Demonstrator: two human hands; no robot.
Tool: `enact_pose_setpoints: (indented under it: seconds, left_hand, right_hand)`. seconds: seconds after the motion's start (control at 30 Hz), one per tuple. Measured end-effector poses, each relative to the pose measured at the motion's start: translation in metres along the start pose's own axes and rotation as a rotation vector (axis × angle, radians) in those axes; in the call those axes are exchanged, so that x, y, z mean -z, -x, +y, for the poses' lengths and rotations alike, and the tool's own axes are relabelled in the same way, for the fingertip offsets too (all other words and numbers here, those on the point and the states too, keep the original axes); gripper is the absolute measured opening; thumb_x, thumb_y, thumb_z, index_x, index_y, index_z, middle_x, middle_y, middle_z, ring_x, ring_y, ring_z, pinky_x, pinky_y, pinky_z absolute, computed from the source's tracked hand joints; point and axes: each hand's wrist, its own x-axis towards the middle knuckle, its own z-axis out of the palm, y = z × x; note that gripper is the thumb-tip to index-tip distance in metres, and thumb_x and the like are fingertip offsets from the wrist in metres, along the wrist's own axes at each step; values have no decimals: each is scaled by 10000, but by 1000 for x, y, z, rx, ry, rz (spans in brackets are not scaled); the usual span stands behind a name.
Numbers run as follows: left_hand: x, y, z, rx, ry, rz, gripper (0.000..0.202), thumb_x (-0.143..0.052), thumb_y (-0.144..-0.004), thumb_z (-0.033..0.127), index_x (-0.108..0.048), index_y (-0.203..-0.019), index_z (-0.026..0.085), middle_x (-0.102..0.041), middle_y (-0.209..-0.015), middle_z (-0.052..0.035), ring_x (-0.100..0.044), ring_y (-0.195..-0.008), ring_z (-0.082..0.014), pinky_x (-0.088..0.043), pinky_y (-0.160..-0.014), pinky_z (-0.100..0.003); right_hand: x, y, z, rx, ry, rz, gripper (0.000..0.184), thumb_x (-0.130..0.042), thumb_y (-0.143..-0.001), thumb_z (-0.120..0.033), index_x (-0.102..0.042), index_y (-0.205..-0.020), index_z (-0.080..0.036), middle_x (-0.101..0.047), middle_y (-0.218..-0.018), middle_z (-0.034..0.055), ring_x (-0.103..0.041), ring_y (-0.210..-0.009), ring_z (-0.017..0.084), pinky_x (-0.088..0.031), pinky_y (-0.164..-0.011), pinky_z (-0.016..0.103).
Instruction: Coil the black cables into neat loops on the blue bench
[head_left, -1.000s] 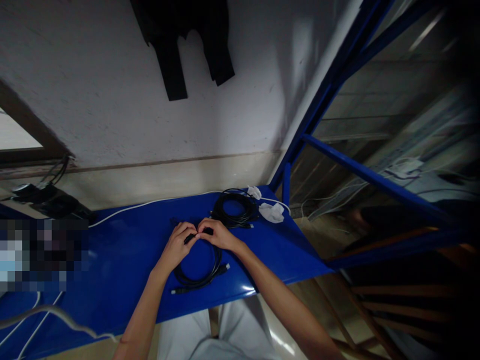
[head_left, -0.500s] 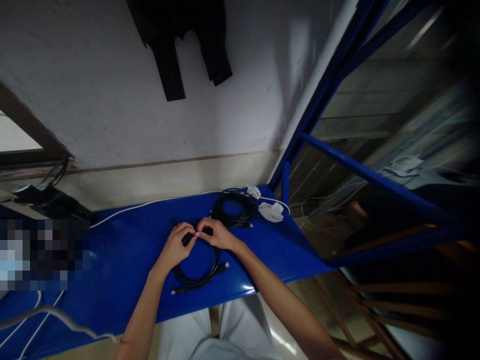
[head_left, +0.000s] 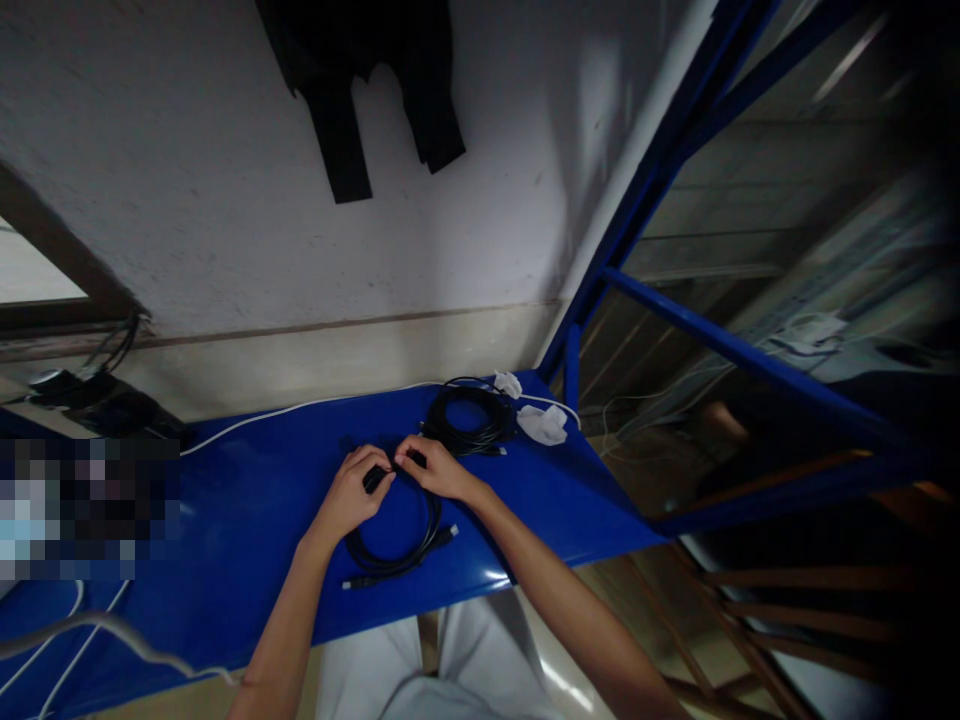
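Observation:
A coiled black cable [head_left: 390, 570] lies on the blue tabletop [head_left: 247, 530], its two metal-tipped plugs showing at the near side of the loop. My left hand [head_left: 361, 482] is closed around the far left part of the coil, thumb and fingers pinched. Beside it, my right hand [head_left: 429, 465] pinches the far right part of the same coil. The fingertips of both hands almost meet at the top of the loop. What exactly lies between the fingertips is too small to make out.
Behind my right hand sits a larger black cable coil [head_left: 469, 418]. Crumpled white pieces [head_left: 541, 424] lie near it, and a white cord [head_left: 300, 406] runs along the wall. Blue frame bars [head_left: 735, 335] rise on the right. A wooden chair [head_left: 795, 605] stands at lower right.
My fingertips have drawn slightly apart, the right hand shifting a little to the right. The coil stays where it was.

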Motion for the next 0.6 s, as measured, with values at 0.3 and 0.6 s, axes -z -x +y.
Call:
enact_pose_setpoints:
  seconds: [0.3,0.6]
  left_hand:
    - [-2,0,-1,-8,49,-13,41,-691,-1019,238,-729,-1011,251,-731,-1094,-82,-718,-1052,-243,-573,-983,-416]
    - [-7,1,-9,-24,30,20,77,-697,-1047,308,-728,-1003,252,-740,-1066,-69,-721,-1020,-232,-566,-975,-418]
  right_hand:
    - [-3,0,6,18,13,-15,146,-652,-1060,-315,-700,-986,-199,-743,-960,50,-674,-846,180,-544,-829,308]
    - [0,-1,0,57,24,-23,154,-637,-1065,-284,-709,-962,-194,-763,-985,67,-698,-880,189,-559,-878,327]
